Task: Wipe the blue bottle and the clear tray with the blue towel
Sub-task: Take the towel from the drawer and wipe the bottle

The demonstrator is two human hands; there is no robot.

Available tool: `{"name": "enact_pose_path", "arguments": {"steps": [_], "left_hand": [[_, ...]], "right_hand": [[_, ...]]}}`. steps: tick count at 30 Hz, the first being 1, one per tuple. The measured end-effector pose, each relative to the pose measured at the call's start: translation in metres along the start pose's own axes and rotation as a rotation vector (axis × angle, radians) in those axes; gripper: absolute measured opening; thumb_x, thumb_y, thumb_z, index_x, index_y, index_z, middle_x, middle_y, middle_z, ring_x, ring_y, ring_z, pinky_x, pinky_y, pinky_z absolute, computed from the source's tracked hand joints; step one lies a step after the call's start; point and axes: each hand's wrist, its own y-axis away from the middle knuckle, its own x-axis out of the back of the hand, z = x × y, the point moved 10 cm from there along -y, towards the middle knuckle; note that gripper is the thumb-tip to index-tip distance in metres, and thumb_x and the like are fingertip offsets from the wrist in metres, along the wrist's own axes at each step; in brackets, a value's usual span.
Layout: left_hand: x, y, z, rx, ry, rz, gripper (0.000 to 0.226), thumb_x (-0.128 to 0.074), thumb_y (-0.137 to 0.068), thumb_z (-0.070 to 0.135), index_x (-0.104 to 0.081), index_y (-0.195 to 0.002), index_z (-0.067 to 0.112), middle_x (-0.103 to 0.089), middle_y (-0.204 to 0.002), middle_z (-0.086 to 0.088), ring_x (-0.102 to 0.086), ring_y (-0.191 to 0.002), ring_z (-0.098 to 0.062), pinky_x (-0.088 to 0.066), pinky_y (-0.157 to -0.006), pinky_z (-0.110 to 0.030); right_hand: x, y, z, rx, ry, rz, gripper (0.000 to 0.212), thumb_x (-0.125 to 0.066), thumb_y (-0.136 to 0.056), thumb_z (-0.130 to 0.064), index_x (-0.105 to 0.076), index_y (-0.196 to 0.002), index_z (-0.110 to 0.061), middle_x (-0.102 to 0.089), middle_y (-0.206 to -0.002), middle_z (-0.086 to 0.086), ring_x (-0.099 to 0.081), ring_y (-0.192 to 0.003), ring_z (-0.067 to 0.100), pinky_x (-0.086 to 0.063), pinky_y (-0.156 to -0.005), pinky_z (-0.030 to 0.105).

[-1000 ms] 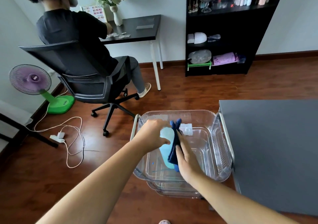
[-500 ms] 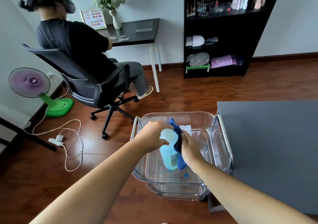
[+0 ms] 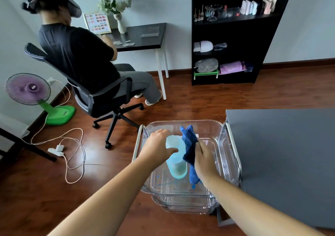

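Observation:
A pale blue bottle [image 3: 176,160] stands upright inside the clear tray [image 3: 228,156], which tops a small cart of stacked clear trays. My left hand [image 3: 159,147] grips the bottle near its top from the left. My right hand [image 3: 205,156] holds the dark blue towel [image 3: 190,145] and presses it against the bottle's right side. The towel's upper end sticks up above the bottle and its lower end hangs toward the tray floor. A few blue marks show on the tray bottom.
A grey table [image 3: 282,156] lies directly right of the cart. A person sits in a black office chair [image 3: 101,97] at a black desk [image 3: 143,36] to the far left. A fan [image 3: 29,90] and cables [image 3: 72,148] lie on the wooden floor. A black shelf [image 3: 233,36] stands at the back.
My right hand has slid the towel along the bottle's right side, down and then back up a little. My left hand keeps its grip. The seated person has swivelled and leaned back.

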Motion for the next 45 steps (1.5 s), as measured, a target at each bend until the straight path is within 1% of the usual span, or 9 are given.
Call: {"name": "enact_pose_path", "arguments": {"steps": [5, 11, 14, 17, 20, 26, 33, 39, 45], "left_hand": [[-0.004, -0.003, 0.005, -0.08, 0.007, -0.097, 0.053, -0.08, -0.074, 0.027, -0.06, -0.122, 0.016, -0.062, -0.115, -0.005, -0.056, -0.101, -0.023, -0.053, -0.084, -0.039], [-0.002, -0.004, 0.005, -0.084, 0.017, -0.091, 0.052, -0.081, -0.073, 0.024, -0.062, -0.12, 0.018, -0.064, -0.116, -0.002, -0.059, -0.098, -0.023, -0.055, -0.082, -0.041], [-0.004, -0.003, 0.006, -0.093, 0.026, -0.083, 0.051, -0.081, -0.073, 0.024, -0.062, -0.12, 0.018, -0.065, -0.114, -0.002, -0.059, -0.098, -0.022, -0.054, -0.083, -0.04], [-0.003, -0.004, 0.004, -0.091, 0.028, -0.078, 0.054, -0.081, -0.073, 0.024, -0.061, -0.123, 0.018, -0.065, -0.118, -0.003, -0.06, -0.098, -0.022, -0.053, -0.085, -0.038], [-0.003, -0.003, 0.003, -0.095, 0.024, -0.09, 0.055, -0.082, -0.072, 0.024, -0.061, -0.122, 0.019, -0.065, -0.119, -0.002, -0.061, -0.098, -0.021, -0.055, -0.083, -0.039], [-0.003, -0.003, 0.003, -0.088, 0.022, -0.076, 0.053, -0.082, -0.071, 0.025, -0.062, -0.12, 0.02, -0.065, -0.117, 0.0, -0.06, -0.098, -0.02, -0.055, -0.083, -0.038], [-0.004, -0.006, 0.0, -0.094, 0.012, -0.138, 0.057, -0.082, -0.072, 0.022, -0.06, -0.125, 0.024, -0.063, -0.122, 0.002, -0.059, -0.099, -0.018, -0.055, -0.084, -0.032], [-0.001, -0.007, 0.0, -0.128, 0.008, -0.226, 0.055, -0.078, -0.074, 0.011, -0.061, -0.123, 0.028, -0.06, -0.127, 0.008, -0.051, -0.117, -0.011, -0.04, -0.085, -0.015], [0.011, 0.006, -0.004, -0.043, 0.071, 0.037, 0.05, -0.084, -0.067, 0.034, -0.062, -0.109, 0.02, -0.056, -0.099, 0.008, -0.054, -0.09, -0.011, -0.047, -0.086, -0.024]], "right_hand": [[-0.025, 0.023, 0.0, 0.148, 0.11, -0.112, 0.042, -0.035, -0.101, -0.01, -0.048, -0.137, -0.029, -0.047, -0.142, -0.016, -0.041, -0.13, -0.003, -0.028, -0.107, 0.009], [-0.051, -0.021, -0.005, -0.093, 0.055, -0.347, 0.031, -0.032, -0.103, -0.027, -0.06, -0.105, -0.039, -0.068, -0.104, -0.009, -0.062, -0.097, 0.007, -0.047, -0.077, 0.012], [-0.046, -0.013, -0.001, -0.09, -0.025, -0.316, 0.032, -0.03, -0.104, -0.025, -0.057, -0.119, -0.033, -0.065, -0.113, -0.011, -0.06, -0.106, 0.005, -0.045, -0.077, 0.004], [-0.039, 0.018, 0.003, 0.093, -0.033, -0.249, 0.044, -0.032, -0.103, -0.013, -0.038, -0.137, -0.041, -0.043, -0.14, -0.023, -0.04, -0.128, -0.011, -0.03, -0.102, 0.004], [-0.036, 0.022, 0.001, 0.169, 0.102, -0.194, 0.043, -0.034, -0.102, -0.013, -0.039, -0.136, -0.039, -0.041, -0.145, -0.015, -0.038, -0.133, -0.003, -0.027, -0.11, 0.016], [-0.055, -0.028, 0.004, -0.222, 0.016, -0.423, 0.031, -0.035, -0.101, -0.028, -0.064, -0.111, -0.028, -0.07, -0.11, 0.005, -0.065, -0.106, 0.021, -0.053, -0.086, 0.028], [-0.019, 0.0, 0.028, -0.127, 0.031, -0.093, 0.033, -0.032, -0.103, -0.019, -0.057, -0.122, -0.028, -0.062, -0.106, -0.015, -0.056, -0.101, 0.004, -0.039, -0.085, 0.015], [0.011, -0.014, 0.008, -0.099, 0.015, 0.08, 0.033, -0.034, -0.102, -0.017, -0.059, -0.082, -0.022, -0.061, -0.077, -0.005, -0.057, -0.077, 0.015, -0.043, -0.065, 0.024], [-0.011, -0.008, -0.011, 0.039, 0.114, -0.084, 0.031, -0.035, -0.102, -0.018, -0.058, -0.121, -0.025, -0.064, -0.1, -0.009, -0.06, -0.094, 0.006, -0.045, -0.081, 0.021]]}}
